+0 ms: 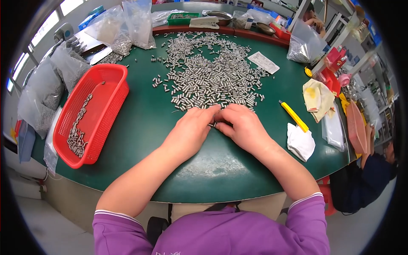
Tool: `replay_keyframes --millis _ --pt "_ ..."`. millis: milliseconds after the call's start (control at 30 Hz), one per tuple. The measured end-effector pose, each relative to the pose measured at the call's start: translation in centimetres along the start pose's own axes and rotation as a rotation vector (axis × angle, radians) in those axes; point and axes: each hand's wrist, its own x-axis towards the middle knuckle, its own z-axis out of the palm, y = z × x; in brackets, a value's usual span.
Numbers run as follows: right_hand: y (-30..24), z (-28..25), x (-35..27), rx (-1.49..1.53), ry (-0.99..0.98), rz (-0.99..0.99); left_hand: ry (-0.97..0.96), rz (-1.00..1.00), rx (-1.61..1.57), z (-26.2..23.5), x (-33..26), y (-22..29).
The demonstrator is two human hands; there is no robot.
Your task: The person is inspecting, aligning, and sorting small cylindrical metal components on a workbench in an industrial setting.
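Observation:
A wide pile of small silvery metal cylinders (212, 76) covers the middle of the green table. At its near edge my left hand (193, 125) and my right hand (242, 123) meet, fingertips together over the closest cylinders. Both hands have their fingers curled and pressed together. A small metal cylinder (211, 125) shows between the thumbs, beside my right thumb tip. What else lies under the fingers is hidden. To the left, a red perforated plastic basket (104, 110) holds a heap of similar cylinders at its near end and a thin trail along one side.
Filled clear plastic bags (42, 97) line the left edge. Right of the pile are a paper slip (264, 62), a yellow cutter knife (294, 116), a white cloth (300, 142) and a stained cloth glove (318, 98). A green tray (182, 18) and metal bowls (265, 28) stand behind. Another person sits at right.

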Motion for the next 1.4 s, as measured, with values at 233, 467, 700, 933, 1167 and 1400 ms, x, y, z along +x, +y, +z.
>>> replay_keyframes --millis 233,467,700,933,1167,1400 --pt "-0.6 -1.3 -1.4 0.036 -0.069 0.059 -0.123 -0.039 -0.107 -0.3 -0.1 1.3" --pt "-1.4 -2.1 -1.9 0.083 -0.144 0.191 -0.090 -0.087 -0.076 -0.5 -0.3 1.3" --pt "-1.3 -1.1 -2.1 0.115 -0.071 0.103 -0.106 -0.094 -0.118 -0.2 -0.5 1.4" --pt "-1.2 -1.3 -2.1 0.125 -0.085 0.090 -0.100 -0.073 -0.099 -0.1 -0.7 1.3" --pt "-1.2 -2.1 -2.0 0.176 -0.146 0.206 -0.172 -0.173 -0.161 -0.7 -0.7 2.5" --pt "-1.2 -2.2 -1.9 0.180 -0.171 0.203 -0.189 -0.175 -0.181 -0.7 -0.8 3.0"
